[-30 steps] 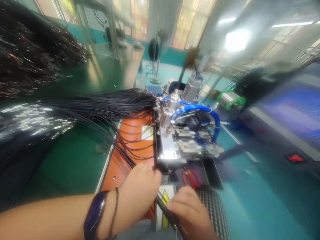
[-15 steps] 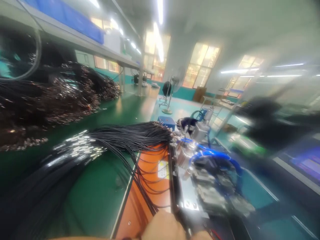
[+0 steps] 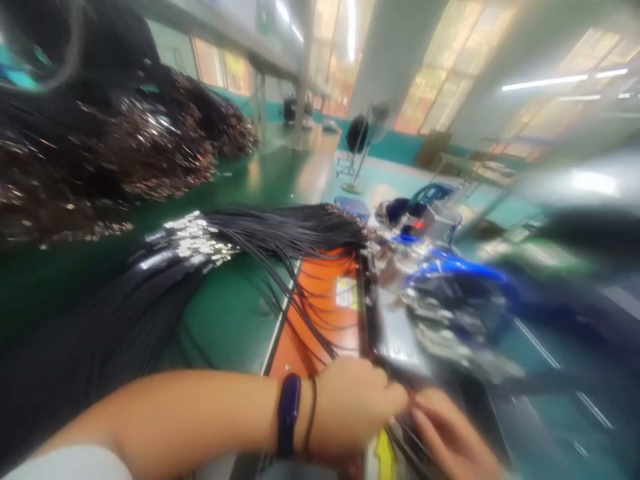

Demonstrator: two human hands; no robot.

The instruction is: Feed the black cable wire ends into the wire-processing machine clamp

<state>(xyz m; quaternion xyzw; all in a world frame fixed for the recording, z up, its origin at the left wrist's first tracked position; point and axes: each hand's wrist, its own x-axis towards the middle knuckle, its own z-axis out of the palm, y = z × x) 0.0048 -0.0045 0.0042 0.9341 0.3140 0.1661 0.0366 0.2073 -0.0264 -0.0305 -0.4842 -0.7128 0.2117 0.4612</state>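
Note:
My left hand, a dark band on its wrist, is closed in front of the machine's orange panel. Thin black cables lead down to it, and dark strands show below it. My right hand meets its fingertips, thumb and fingers pinched together; blur hides what is between them. A thick bundle of black cables lies across the green tabletop and onto the panel. Another cable bundle with shiny silver ends rests on the left.
A large heap of dark cables with coppery ends covers the back left of the tabletop, under a shelf. Machine parts with blue tubing stand at the right. A standing fan is farther off.
The view has tipped downward, so the bench sits higher in it. Both hands and my left forearm have come into fuller view, fingertips together. A red light now shows on the machine.

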